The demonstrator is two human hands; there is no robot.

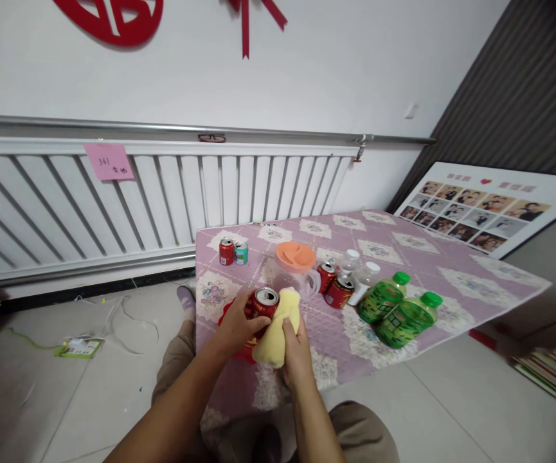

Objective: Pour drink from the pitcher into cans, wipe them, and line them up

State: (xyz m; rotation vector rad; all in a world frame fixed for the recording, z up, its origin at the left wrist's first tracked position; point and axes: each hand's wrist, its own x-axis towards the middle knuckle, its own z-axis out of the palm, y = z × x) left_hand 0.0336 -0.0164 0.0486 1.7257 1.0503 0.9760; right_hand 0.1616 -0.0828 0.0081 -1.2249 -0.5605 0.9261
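Note:
My left hand (242,323) is wrapped round a red drink can (265,298) with its silver top facing up and its mouth open. In my right hand (296,344) is a yellow cloth (278,333), bunched up and pressed close to the can's right side. Whether the cloth touches the can, I cannot tell. Partly hidden under my left hand lies a red item (247,355) on the tablecloth. Just beyond the cloth stands a clear plastic jug (289,276) with an orange lid (295,256).
A small red can (226,252) and a teal can (241,254) stand at the far left of the table (323,354). To the right are two more red cans (339,292), two white-capped clear bottles (365,280) and two green bottles (407,319). A radiator (166,193) runs behind.

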